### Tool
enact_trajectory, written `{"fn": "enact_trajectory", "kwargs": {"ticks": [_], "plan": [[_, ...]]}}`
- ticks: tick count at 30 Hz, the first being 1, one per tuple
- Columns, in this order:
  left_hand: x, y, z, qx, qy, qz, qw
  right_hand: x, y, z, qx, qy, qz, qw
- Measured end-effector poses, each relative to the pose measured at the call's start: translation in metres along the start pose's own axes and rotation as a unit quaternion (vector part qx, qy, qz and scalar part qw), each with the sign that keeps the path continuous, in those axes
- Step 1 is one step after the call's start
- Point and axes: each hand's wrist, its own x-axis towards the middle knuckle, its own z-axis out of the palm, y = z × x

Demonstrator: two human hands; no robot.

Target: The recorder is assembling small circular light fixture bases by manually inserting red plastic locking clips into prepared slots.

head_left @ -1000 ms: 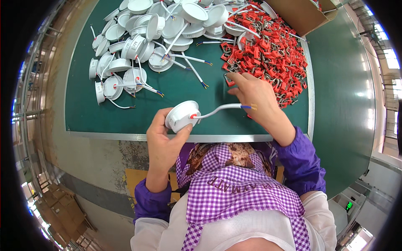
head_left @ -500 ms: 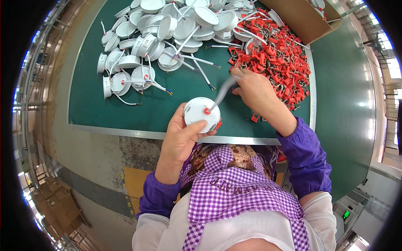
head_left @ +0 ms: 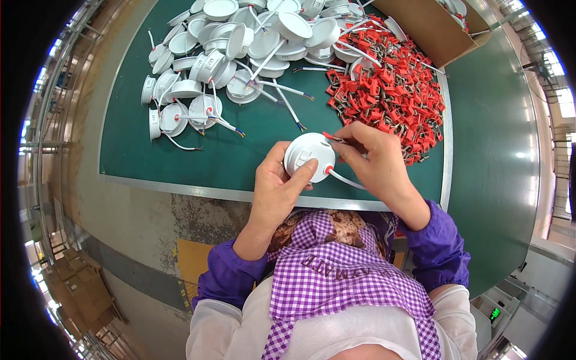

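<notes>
My left hand (head_left: 277, 187) grips a round white downlight (head_left: 306, 150) above the table's near edge, thumb flat on its back. From a red grommet (head_left: 328, 170) on the back, a white cable (head_left: 348, 180) runs right, passing under my right hand (head_left: 381, 163). Between thumb and fingers that hand pinches a red spring clip (head_left: 329, 136) with a metal part, held at a slot on the downlight's far right rim. Whether the clip sits inside the slot I cannot tell.
Many white downlights (head_left: 264, 43) with loose cables are heaped on the green table (head_left: 210, 159), far left and middle. A pile of red spring clips (head_left: 390, 90) lies to the right. Behind it stands a cardboard box (head_left: 429, 33). A metal strip (head_left: 240, 194) edges the table.
My right hand has come back from the clip pile to the downlight with a red spring clip. The downlight has turned in my left hand, its cable now pointing right.
</notes>
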Motion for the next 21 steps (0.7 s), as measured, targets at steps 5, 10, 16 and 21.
{"fn": "enact_trajectory", "kwargs": {"ticks": [5, 10, 16, 21], "plan": [[0.001, -0.001, 0.005, 0.072, 0.022, 0.06, 0.995, -0.019, -0.004, -0.001, -0.037, 0.012, -0.047, 0.998], [0.003, -0.005, 0.013, 0.105, 0.029, 0.101, 0.989, -0.025, -0.005, 0.003, -0.06, 0.033, -0.071, 0.995], [0.005, -0.006, 0.013, 0.171, 0.015, 0.129, 0.977, -0.029, -0.001, 0.005, -0.141, 0.054, -0.098, 0.984], [0.004, -0.005, 0.017, 0.171, 0.016, 0.144, 0.975, -0.033, 0.001, 0.011, -0.149, 0.101, -0.104, 0.978]]}}
